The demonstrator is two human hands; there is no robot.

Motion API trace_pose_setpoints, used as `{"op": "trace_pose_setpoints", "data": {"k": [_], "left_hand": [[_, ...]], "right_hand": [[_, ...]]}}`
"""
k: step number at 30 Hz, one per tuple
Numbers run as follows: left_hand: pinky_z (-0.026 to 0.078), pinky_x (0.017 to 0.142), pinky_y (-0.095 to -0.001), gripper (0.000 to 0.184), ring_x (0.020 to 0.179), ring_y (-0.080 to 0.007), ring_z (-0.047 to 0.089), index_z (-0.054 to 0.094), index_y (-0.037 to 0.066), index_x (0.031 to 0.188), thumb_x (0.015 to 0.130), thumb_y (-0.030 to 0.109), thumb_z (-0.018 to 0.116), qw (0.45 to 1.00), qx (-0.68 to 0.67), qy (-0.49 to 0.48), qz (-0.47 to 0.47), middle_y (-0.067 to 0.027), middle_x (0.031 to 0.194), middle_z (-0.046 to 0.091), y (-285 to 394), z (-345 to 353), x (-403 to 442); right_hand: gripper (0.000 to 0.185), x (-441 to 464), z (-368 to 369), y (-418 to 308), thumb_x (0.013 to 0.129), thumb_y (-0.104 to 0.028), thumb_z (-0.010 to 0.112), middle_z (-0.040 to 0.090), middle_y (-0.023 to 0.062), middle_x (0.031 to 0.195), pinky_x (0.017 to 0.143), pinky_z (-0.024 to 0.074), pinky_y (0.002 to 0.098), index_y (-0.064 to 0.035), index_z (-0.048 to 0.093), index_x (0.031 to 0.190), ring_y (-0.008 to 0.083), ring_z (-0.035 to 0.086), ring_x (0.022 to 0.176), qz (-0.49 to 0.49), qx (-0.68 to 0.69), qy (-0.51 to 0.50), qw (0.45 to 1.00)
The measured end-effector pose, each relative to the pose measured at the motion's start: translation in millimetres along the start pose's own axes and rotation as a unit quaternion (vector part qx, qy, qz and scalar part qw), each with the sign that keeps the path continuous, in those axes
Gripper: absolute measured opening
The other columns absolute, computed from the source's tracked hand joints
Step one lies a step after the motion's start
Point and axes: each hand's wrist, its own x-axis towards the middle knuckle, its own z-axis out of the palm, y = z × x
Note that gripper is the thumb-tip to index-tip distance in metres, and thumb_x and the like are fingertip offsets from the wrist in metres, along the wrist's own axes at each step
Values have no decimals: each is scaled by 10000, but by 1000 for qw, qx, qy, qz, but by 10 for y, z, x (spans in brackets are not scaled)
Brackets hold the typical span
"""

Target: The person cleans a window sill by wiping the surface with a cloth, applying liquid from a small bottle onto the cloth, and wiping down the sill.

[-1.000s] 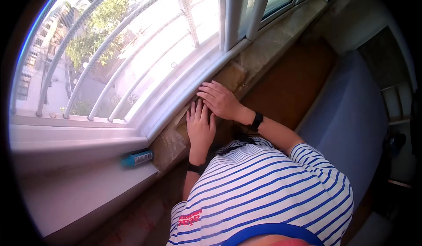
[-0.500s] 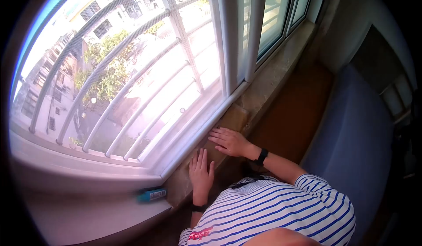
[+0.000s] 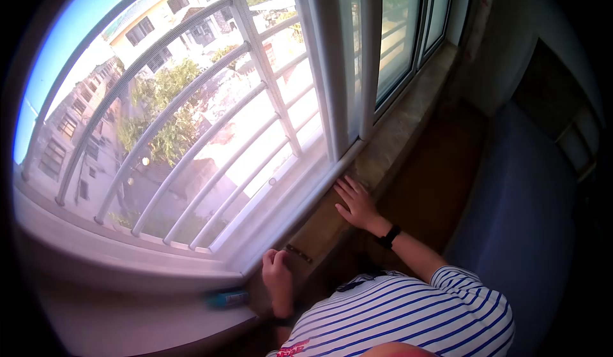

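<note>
My right hand (image 3: 359, 205) lies palm down with fingers spread on a brown, flat surface (image 3: 324, 222) along the window sill. My left hand (image 3: 277, 273) is closed, its fingers curled near the sill's near end; whatever they hold, if anything, is hidden. Beside it on the brown surface lies a small dark strip with light dots (image 3: 299, 253), too small to identify. To the left of my left hand, a teal tube or bottle with a label (image 3: 228, 299) lies on its side, blurred.
A window frame (image 3: 294, 220) and white metal bars (image 3: 185, 159) stand left of the sill. The stone sill (image 3: 415, 105) runs on to the far right. A white ledge (image 3: 147, 325) is at lower left, and a bluish-grey covered surface (image 3: 511, 210) at right.
My right hand has slid away along the sill, fingers spreading. My left hand has gone from flat to curled and shifted left. The dotted strip now shows. The view has shifted slightly.
</note>
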Motion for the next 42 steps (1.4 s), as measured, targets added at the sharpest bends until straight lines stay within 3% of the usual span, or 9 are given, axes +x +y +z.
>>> {"op": "trace_pose_setpoints", "data": {"k": [2,5,8,13,16,25,31,34,42], "left_hand": [[499,782,-385,185,875,-317,618,698,69,917,783,-28,615,998,63,11,12,-120,988,607,54,-15,-9],[484,788,-419,149,886,-318,609,714,79,894,794,20,621,991,128,-9,41,-105,965,623,26,27,17],[477,860,-437,165,983,-313,611,707,75,909,777,20,624,992,104,-26,69,-103,1012,633,286,71,19],[442,1001,-459,233,1180,-325,572,678,71,1070,849,85,607,984,20,-49,167,-124,1200,629,624,372,132],[336,1115,-528,383,1337,-344,464,584,72,1268,907,196,559,972,134,-85,172,-163,1373,540,482,683,87],[314,1140,-518,484,1404,-321,408,530,103,1403,935,225,524,964,177,-81,179,-154,1509,450,456,756,37],[306,1148,-511,461,1400,-330,416,540,136,1413,960,222,517,974,133,-85,163,-158,1520,442,420,662,4],[306,1150,-511,448,1397,-330,423,551,152,1408,967,227,520,975,123,-90,161,-152,1519,447,359,569,-38],[320,1141,-517,448,1374,-326,449,599,181,1369,931,263,557,978,141,-85,131,-123,1487,495,-29,118,-305]], "right_hand": [[464,-14,12,-55,924,-240,596,490,160,1454,1145,321,500,-15,555,1328,371,366,1409,11,16,23,1000],[316,16,-38,-214,887,-84,590,586,149,1342,1125,353,503,-30,626,1196,366,463,1336,11,-16,78,997],[175,81,67,-399,850,-45,583,711,61,1119,1072,433,477,-56,685,993,281,622,1167,3,219,74,973],[198,4,189,-465,846,-45,578,708,66,1152,1057,449,462,-79,707,992,267,621,1171,-47,96,69,992],[206,-31,180,-458,840,-44,580,710,75,1145,1058,451,463,-77,713,993,268,625,1164,-46,107,80,990],[199,-17,206,-450,835,-62,581,707,90,1138,1064,445,471,-66,706,989,280,623,1162,-48,117,89,988],[318,-110,277,-585,874,-152,555,527,223,1387,1162,282,541,-34,628,1160,398,434,1355,12,-5,92,996],[520,-161,306,-709,895,-268,570,365,336,1476,1184,186,589,49,532,1305,512,284,1408,66,-60,51,995],[644,-303,439,-1396,903,-361,569,323,359,1495,1184,155,605,82,485,1363,521,250,1423,57,-79,5,995]]}}
